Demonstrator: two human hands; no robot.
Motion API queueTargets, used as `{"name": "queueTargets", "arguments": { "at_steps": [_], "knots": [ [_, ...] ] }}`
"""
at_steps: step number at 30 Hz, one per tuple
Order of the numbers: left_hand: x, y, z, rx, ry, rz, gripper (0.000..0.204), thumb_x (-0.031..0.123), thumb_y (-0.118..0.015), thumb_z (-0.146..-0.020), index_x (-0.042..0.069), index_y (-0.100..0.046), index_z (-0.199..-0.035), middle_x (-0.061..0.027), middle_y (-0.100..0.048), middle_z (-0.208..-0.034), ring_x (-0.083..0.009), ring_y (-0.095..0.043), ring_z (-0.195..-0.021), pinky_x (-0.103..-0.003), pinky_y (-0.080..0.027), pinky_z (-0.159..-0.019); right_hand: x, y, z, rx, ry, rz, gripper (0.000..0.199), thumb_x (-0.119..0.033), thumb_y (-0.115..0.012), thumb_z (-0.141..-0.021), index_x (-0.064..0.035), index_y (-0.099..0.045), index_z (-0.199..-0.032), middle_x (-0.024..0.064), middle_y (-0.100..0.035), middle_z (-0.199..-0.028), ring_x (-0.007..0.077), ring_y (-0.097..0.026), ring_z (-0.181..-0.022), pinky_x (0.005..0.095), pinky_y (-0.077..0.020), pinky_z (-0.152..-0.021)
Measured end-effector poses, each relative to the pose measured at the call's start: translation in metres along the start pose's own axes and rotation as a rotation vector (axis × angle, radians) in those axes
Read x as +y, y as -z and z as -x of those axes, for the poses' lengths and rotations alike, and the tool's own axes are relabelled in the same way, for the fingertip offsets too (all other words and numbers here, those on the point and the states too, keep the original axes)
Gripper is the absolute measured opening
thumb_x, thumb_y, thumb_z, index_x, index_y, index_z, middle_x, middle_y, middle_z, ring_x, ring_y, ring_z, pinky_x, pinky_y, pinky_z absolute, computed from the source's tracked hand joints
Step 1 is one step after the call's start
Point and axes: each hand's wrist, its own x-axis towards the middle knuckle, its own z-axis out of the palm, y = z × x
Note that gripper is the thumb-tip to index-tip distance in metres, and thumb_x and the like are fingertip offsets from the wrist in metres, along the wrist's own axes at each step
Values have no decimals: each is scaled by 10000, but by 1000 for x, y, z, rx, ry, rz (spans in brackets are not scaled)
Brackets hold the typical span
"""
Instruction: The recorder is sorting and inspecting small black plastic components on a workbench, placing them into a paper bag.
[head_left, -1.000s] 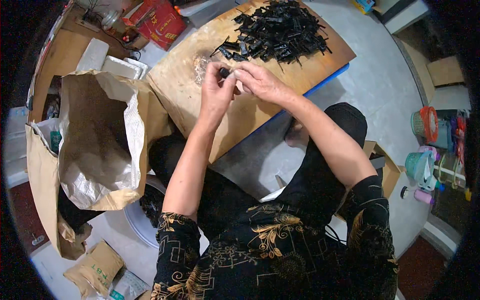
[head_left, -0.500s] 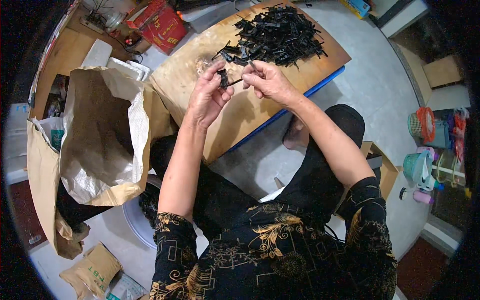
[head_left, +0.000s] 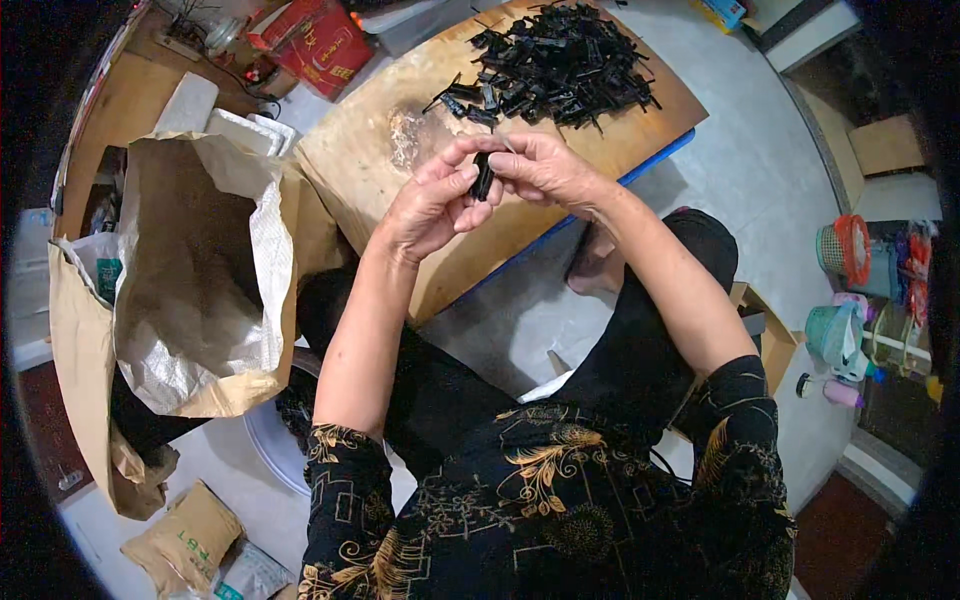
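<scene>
Two bare hands meet just above the middle of the view, seen from above by a seated person in a dark top patterned with gold. Both hands pinch one small black plastic piece (head_left: 483, 176) between them. The left hand (head_left: 432, 205), at about nine o'clock from the piece, has its fingers curled narrowly around the piece's left side. The right hand (head_left: 545, 170), at about three o'clock from it, closes its thumb and fingertips on the piece's other side. The piece stands roughly upright between the fingertips, held over the wooden counter (head_left: 400, 200) and not touching it.

At about one o'clock from the hands, a pile of black plastic pieces (head_left: 560, 65) lies spread on the far part of the counter, near the hands but apart from them. A pale scuffed patch (head_left: 405, 140) marks the wood at about ten o'clock from the hands.

At about nine o'clock from the hands, well apart from them, a large open paper sack with a white woven lining (head_left: 200, 290) stands on the floor beside the counter. At eleven o'clock, beyond the counter's corner, sits a red box (head_left: 320, 45). At about four o'clock, far off near the right rim, pale green plastic containers (head_left: 835, 335) stand on the grey floor (head_left: 780, 170).
</scene>
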Motion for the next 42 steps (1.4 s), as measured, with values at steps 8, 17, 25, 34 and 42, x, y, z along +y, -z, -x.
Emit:
{"name": "queueTargets", "arguments": {
  "at_steps": [8,17,25,34,42],
  "knots": [
    [1,-9,1,198,3,-392,352,146,-520,-884,59,-449,-1218,-77,-576,-909,-134,-603,-714,-200,-487,-595,8,0,-10,-6,151,143,287,-249,-567,-868,-34,-586,-1058,-27,-548,-710,42,-462,-600,190,-382,-508],
    [-7,-7,1,294,-90,-785,353,53,-429,-892,70,-398,-1243,-83,-568,-970,-128,-575,-821,-252,-485,-669,15,-7,-19,208,61,396,277,-230,-585,-850,5,-572,-995,-2,-572,-774,64,-515,-696,226,-426,-628],
    [-11,-3,-7,444,-215,-681,321,34,-395,-906,14,-372,-1225,-84,-552,-884,-121,-562,-754,-251,-488,-656,5,-17,-16,206,-63,119,323,-359,-410,-931,-58,-519,-978,-43,-439,-594,21,-345,-442,173,-255,-367],
    [-13,-3,-13,462,-256,-752,298,39,-408,-906,9,-401,-1203,-68,-529,-827,-100,-541,-713,-242,-491,-604,11,-35,-18,257,-35,-43,353,-328,-367,-948,-60,-406,-1175,-55,-374,-568,25,-263,-399,175,-199,-340],
    [-26,13,-12,584,-351,-928,281,6,-454,-869,10,-473,-1150,-99,-580,-884,-145,-580,-754,-270,-494,-650,19,-36,-29,225,-88,10,314,-273,-378,-947,-99,-416,-1206,-62,-360,-567,20,-297,-449,183,-233,-364]
  ]
}}
